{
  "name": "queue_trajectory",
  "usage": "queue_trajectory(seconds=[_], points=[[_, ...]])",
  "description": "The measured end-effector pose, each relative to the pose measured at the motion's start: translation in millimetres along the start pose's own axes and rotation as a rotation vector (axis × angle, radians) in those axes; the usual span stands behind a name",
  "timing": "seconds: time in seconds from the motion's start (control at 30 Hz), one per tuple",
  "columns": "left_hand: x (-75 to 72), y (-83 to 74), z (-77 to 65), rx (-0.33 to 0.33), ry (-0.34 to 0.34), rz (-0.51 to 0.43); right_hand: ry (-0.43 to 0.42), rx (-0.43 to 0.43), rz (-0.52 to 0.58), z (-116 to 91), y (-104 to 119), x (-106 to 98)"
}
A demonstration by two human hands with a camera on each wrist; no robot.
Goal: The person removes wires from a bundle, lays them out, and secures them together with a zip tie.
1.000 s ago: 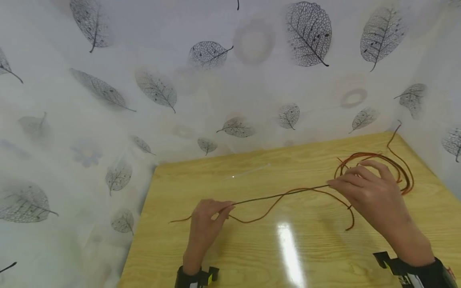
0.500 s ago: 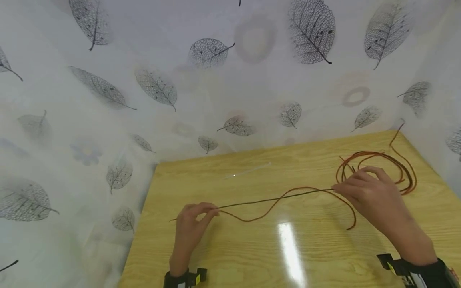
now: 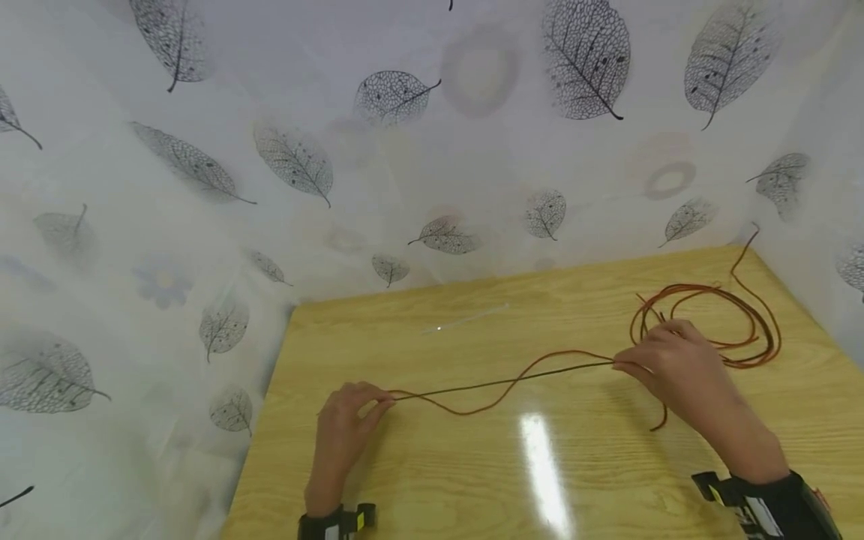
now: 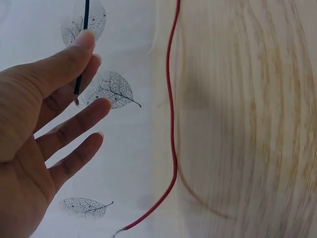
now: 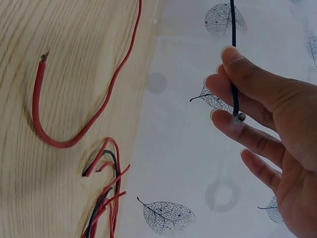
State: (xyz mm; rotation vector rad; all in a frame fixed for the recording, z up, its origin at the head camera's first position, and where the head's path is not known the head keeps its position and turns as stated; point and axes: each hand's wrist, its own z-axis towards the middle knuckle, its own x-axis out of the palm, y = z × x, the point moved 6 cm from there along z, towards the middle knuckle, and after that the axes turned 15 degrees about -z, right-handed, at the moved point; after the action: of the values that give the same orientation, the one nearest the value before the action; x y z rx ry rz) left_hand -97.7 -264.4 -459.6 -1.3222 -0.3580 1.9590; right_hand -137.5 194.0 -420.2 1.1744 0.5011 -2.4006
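Observation:
A black wire (image 3: pixel 502 382) runs nearly straight between both hands above the table. My left hand (image 3: pixel 343 421) pinches one end between thumb and index finger; in the left wrist view a bare copper tip pokes out below the thumb on the black wire (image 4: pixel 78 85). The right hand (image 3: pixel 682 379) pinches the other end, and a small stripped tip shows under its fingers (image 5: pixel 242 126) in the right wrist view. Beneath lies a wavy red wire (image 3: pixel 466 413) with bared ends, crossing the black one in the head view.
A loose coil of red and black wires (image 3: pixel 769 337) lies at the table's back right, one red end reaching toward the corner. The wood-grain table (image 3: pixel 472 480) meets leaf-patterned sheeting (image 3: pixel 472 172) at the back and sides.
My left hand has slid left along the black wire to its end, leaving a longer span between the hands. The right hand has moved slightly down and left.

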Motion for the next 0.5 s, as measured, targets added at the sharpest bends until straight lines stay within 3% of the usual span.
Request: queue_trajectory(seconds=[0.27, 0.5], points=[[4.6, 17.4, 0.6, -0.054, 0.004, 0.057, 0.132, 0.013, 0.018, 3.2, 0.8, 31.2], [18.4, 29.7, -4.1, -0.112, 0.086, 0.082, 0.18, 0.029, -0.005, -5.1, 0.5, 53.0]])
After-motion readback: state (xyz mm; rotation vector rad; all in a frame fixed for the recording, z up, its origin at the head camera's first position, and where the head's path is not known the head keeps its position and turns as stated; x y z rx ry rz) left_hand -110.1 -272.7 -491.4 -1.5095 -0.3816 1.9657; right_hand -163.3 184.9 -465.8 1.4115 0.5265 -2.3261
